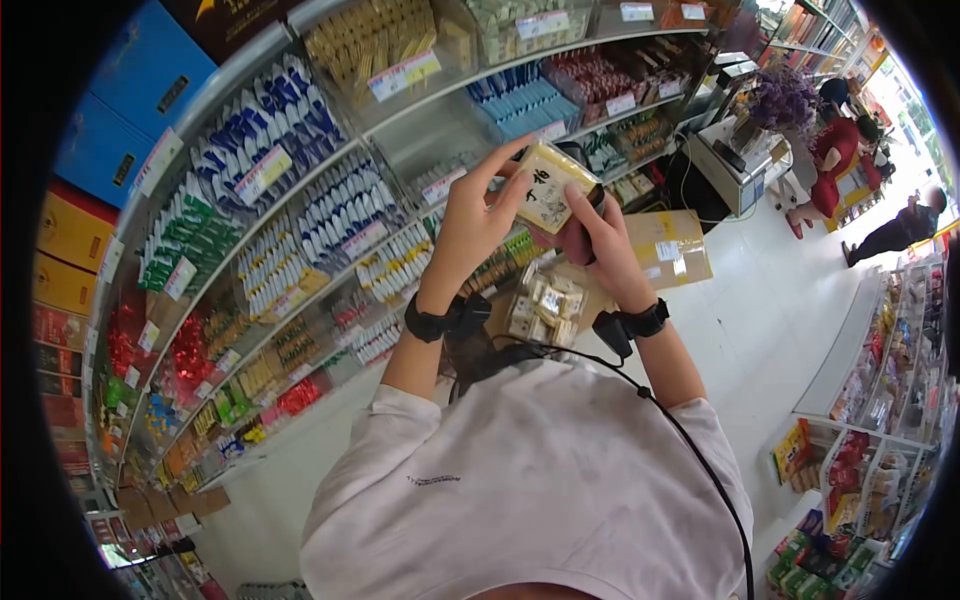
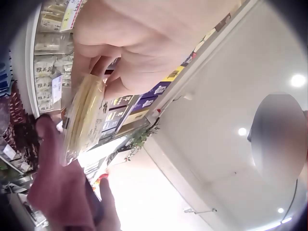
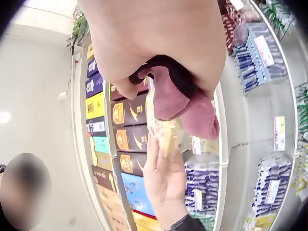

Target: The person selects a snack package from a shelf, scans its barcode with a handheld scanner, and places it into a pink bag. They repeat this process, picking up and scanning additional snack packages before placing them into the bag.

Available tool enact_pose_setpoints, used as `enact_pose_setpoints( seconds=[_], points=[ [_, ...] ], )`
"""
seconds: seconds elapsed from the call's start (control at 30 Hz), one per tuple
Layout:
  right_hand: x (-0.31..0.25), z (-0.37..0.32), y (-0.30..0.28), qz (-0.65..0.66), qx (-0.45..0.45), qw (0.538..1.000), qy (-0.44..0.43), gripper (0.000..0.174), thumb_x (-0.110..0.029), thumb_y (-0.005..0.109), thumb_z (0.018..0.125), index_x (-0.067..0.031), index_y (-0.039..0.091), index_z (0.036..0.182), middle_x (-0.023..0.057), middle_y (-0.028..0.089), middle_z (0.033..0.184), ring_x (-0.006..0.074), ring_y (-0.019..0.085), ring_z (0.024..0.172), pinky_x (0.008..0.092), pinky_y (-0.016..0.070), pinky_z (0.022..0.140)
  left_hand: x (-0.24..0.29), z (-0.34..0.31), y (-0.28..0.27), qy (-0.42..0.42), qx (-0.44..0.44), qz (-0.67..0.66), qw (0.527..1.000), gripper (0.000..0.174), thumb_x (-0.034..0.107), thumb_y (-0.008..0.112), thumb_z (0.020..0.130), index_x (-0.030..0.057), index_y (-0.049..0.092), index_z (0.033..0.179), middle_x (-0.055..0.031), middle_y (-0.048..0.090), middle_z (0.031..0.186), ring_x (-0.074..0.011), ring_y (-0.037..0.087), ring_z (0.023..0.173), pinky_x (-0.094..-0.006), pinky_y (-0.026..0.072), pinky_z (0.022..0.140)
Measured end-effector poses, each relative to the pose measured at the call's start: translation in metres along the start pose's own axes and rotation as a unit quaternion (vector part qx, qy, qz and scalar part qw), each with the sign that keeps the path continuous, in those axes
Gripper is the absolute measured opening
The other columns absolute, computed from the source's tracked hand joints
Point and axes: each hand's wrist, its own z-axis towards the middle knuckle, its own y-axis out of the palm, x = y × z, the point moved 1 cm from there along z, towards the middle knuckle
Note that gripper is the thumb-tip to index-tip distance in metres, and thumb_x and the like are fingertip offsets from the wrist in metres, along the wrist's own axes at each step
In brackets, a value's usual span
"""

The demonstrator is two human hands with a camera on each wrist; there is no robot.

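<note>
A clear-wrapped, pale yellow packet [image 1: 545,190] with black characters is held up in front of the shelves. My left hand [image 1: 478,215] grips its left edge between thumb and fingers. The left wrist view shows flat layers inside the packet [image 2: 84,118]. On the other side, my right hand [image 1: 612,250] has its thumb over the packet's face. A pink cloth [image 3: 168,96] with a black part is bunched in that hand, against the packet. Right fingertips are partly hidden behind cloth and packet.
Tiered shelves hold wrapped snacks, with price tags [image 1: 405,75] along their edges. Below my hands are more pale packets [image 1: 548,300] in a clear container. A cardboard box [image 1: 665,250] is to the right. People stand beyond the counter [image 1: 725,165] with purple flowers.
</note>
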Motion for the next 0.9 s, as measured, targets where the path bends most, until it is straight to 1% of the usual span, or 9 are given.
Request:
enact_pose_setpoints(
  seconds=[0.07, 0.1, 0.3, 0.4, 0.53, 0.57, 0.67, 0.8, 0.9],
  points=[
    [0.001, -0.008, 0.01, -0.016, -0.008, 1.0, 0.024, 0.029, -0.033, 0.064, 0.104, -0.0041, 0.064, 0.109, -0.0023, 0.06, 0.061, 0.0024, 0.044, 0.042, 0.0193, 0.0305, 0.042, 0.001, -0.013, -0.007, -0.017, -0.009, -0.004, 1.0, 0.041, 0.014, 0.062, 0.102, 0.0102, 0.058, 0.143, -0.0046, 0.066, 0.102, -0.0102, 0.063, 0.097, -0.0297, 0.0566, 0.086],
    [0.004, -0.012, 0.017, -0.045, 0.015, 0.999, 0.019, 0.028, -0.031, 0.064, 0.103, -0.0028, 0.063, 0.105, 0.0001, 0.058, 0.058, 0.0036, 0.041, 0.039, 0.0207, 0.0344, 0.04, 0.001, -0.018, -0.013, -0.027, -0.014, -0.012, 0.999, 0.042, 0.014, 0.062, 0.102, 0.0102, 0.058, 0.144, -0.0051, 0.066, 0.103, -0.0104, 0.063, 0.098, -0.0297, 0.0565, 0.086],
    [0.013, -0.024, 0.042, -0.087, 0.043, 0.995, -0.024, 0.022, -0.023, 0.069, 0.1, -0.003, 0.06, 0.099, -0.0012, 0.059, 0.061, 0.0033, 0.051, 0.044, 0.0209, 0.0499, 0.047, -0.007, -0.045, -0.025, -0.017, 0.023, -0.031, 0.999, 0.042, 0.01, 0.061, 0.102, 0.0095, 0.056, 0.144, -0.0072, 0.069, 0.11, -0.0125, 0.065, 0.103, -0.0296, 0.0558, 0.089],
    [0.022, -0.03, 0.049, -0.09, 0.088, 0.989, -0.077, 0.02, -0.019, 0.073, 0.097, -0.0035, 0.06, 0.097, -0.0028, 0.059, 0.064, 0.0028, 0.053, 0.047, 0.0201, 0.0484, 0.046, -0.011, -0.056, -0.027, -0.036, 0.035, -0.05, 0.998, 0.042, 0.008, 0.061, 0.102, 0.008, 0.055, 0.144, -0.0082, 0.069, 0.113, -0.0129, 0.066, 0.104, -0.0299, 0.056, 0.089],
    [0.015, -0.048, 0.066, -0.183, 0.167, 0.967, -0.055, 0.02, -0.014, 0.076, 0.093, -0.0041, 0.064, 0.106, -0.0046, 0.06, 0.073, 0.0001, 0.052, 0.05, 0.0169, 0.0433, 0.045, -0.013, -0.068, -0.03, -0.067, 0.033, -0.081, 0.994, 0.041, 0.007, 0.061, 0.102, 0.0062, 0.054, 0.143, -0.0093, 0.07, 0.113, -0.0129, 0.066, 0.104, -0.0288, 0.0556, 0.087],
    [0.015, -0.053, 0.068, -0.182, 0.164, 0.967, -0.064, 0.028, -0.013, 0.077, 0.092, -0.0048, 0.063, 0.115, -0.005, 0.061, 0.078, -0.0005, 0.053, 0.053, 0.0156, 0.043, 0.046, -0.014, -0.069, -0.03, -0.075, 0.031, -0.097, 0.992, 0.041, 0.007, 0.061, 0.102, 0.0058, 0.054, 0.142, -0.0094, 0.07, 0.112, -0.0129, 0.066, 0.104, -0.0283, 0.0553, 0.087],
    [0.009, -0.065, 0.081, -0.181, 0.159, 0.968, -0.078, 0.033, -0.013, 0.077, 0.092, -0.0041, 0.061, 0.119, -0.0049, 0.06, 0.081, -0.0002, 0.054, 0.056, 0.0157, 0.0412, 0.045, -0.014, -0.075, -0.028, -0.094, 0.037, -0.182, 0.978, 0.037, 0.008, 0.063, 0.102, 0.0048, 0.055, 0.138, -0.0092, 0.07, 0.11, -0.0125, 0.066, 0.103, -0.0275, 0.054, 0.088],
    [0.019, -0.061, 0.07, -0.17, 0.106, 0.974, -0.103, 0.03, -0.011, 0.074, 0.094, -0.0048, 0.06, 0.119, -0.0041, 0.06, 0.082, 0.0011, 0.053, 0.056, 0.0179, 0.039, 0.044, -0.024, -0.073, -0.023, -0.046, 0.077, -0.116, 0.989, 0.031, 0.009, 0.069, 0.098, 0.0017, 0.06, 0.127, -0.0098, 0.068, 0.116, -0.0141, 0.065, 0.104, -0.0296, 0.0532, 0.09],
    [0.009, -0.065, 0.058, -0.161, 0.124, 0.979, -0.029, 0.028, -0.013, 0.072, 0.096, -0.0042, 0.06, 0.119, -0.0036, 0.059, 0.079, 0.0025, 0.051, 0.052, 0.0191, 0.0389, 0.044, -0.014, -0.071, -0.024, 0.067, 0.113, 0.173, 0.976, 0.043, 0.011, 0.076, 0.092, 0.0002, 0.06, 0.13, -0.0114, 0.067, 0.121, -0.0188, 0.065, 0.109, -0.0316, 0.0531, 0.093]
  ],
)
